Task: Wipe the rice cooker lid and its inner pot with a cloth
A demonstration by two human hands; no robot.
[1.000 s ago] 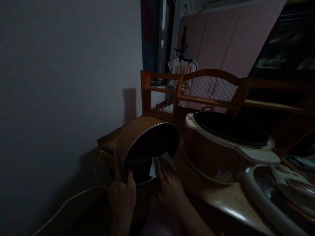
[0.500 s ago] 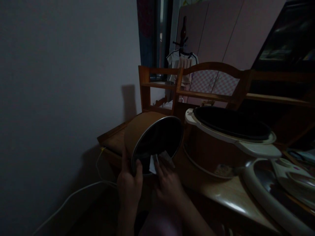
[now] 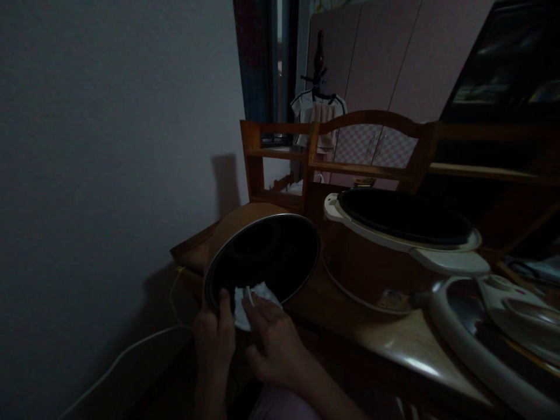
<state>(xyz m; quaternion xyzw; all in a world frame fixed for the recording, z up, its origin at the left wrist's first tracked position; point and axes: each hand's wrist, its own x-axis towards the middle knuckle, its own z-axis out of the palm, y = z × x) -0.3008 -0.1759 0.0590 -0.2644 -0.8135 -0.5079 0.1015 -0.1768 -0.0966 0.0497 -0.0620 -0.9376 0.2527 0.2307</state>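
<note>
A round inner pot [image 3: 238, 226], golden-brown outside and dark inside, is tilted with its mouth towards me. My left hand [image 3: 214, 335] grips its lower left rim, the thumb over the edge and the other fingers mostly hidden behind the wall. In my right hand [image 3: 275, 338] is a white tissue [image 3: 242, 312], pressed by the fingers against the pot's near rim. To the right stands the cooker body [image 3: 371, 268], brown with a cream rim and handles, its top uncovered. Its cream-edged lid [image 3: 459, 332] lies at the right.
Both pot and cooker are at a wooden desk [image 3: 394, 344] with a shelf frame [image 3: 365, 170] along its back. A pale wall [image 3: 131, 146] rises on the left. A white cable [image 3: 126, 353] hangs below the desk's left end.
The pot has turned so its mouth faces me more and sits slightly further left. My right hand and the tissue have moved left along the rim, closer to my left hand.
</note>
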